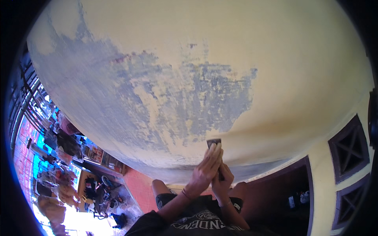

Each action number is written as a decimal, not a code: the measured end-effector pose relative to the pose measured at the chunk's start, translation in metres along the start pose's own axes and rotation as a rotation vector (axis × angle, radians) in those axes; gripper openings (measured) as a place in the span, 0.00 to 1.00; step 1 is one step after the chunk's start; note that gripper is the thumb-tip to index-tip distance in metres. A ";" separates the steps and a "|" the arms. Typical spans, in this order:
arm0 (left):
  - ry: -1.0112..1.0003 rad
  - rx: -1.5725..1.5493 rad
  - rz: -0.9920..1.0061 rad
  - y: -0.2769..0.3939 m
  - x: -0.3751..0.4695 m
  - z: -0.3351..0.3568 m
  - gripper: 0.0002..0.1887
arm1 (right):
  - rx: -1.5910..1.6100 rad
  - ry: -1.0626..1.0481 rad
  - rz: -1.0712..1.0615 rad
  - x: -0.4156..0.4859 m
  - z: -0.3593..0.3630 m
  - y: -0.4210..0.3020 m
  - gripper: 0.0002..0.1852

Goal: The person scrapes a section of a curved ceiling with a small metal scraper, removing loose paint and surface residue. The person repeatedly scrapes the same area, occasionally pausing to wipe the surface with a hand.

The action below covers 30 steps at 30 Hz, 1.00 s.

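Observation:
A scraper with a flat dark blade (pixel 213 142) rests against the cream-painted wall (pixel 283 73). My left hand (pixel 203 172) lies along it, the fingers stretched over the blade. Just below and to the right, my right hand (pixel 223 178) is curled around what looks like the handle, which is mostly hidden by both hands. Above the blade spreads a bare grey patch (pixel 212 97) with ragged edges, where flecks of cream paint remain. The grey widens toward the left side of the wall.
To the right are a dark doorway (pixel 283 191) and purple-framed vent openings (pixel 350 147). Hanging items (pixel 69 144), a wooden shelf (pixel 109 160) and a bicycle-like object (pixel 107 191) stand on the left. Red floor tiles (pixel 137 184) lie beside my knees.

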<state>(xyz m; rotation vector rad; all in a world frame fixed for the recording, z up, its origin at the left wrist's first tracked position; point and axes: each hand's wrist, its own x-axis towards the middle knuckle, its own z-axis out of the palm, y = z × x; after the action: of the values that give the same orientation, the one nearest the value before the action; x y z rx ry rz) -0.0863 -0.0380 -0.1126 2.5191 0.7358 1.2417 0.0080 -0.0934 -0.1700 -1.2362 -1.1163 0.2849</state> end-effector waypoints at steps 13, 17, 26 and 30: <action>0.197 -1.234 -0.834 -0.030 0.024 0.021 0.20 | 0.149 -0.035 0.188 -0.001 0.015 0.017 0.25; 0.206 -1.219 -0.737 -0.023 0.039 0.027 0.22 | 0.135 -0.042 0.128 0.004 0.021 0.016 0.26; 0.223 -1.123 -0.760 -0.017 0.038 0.027 0.20 | 0.159 -0.107 0.059 0.005 0.017 0.008 0.26; 0.222 -1.110 -0.750 -0.016 0.040 0.025 0.20 | 0.123 -0.116 -0.014 0.005 0.018 0.010 0.27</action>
<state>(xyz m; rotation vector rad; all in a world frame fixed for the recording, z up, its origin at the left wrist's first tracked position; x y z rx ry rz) -0.0513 -0.0032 -0.1075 1.0846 0.6551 1.1487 0.0000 -0.0757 -0.1772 -1.1139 -1.1887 0.4136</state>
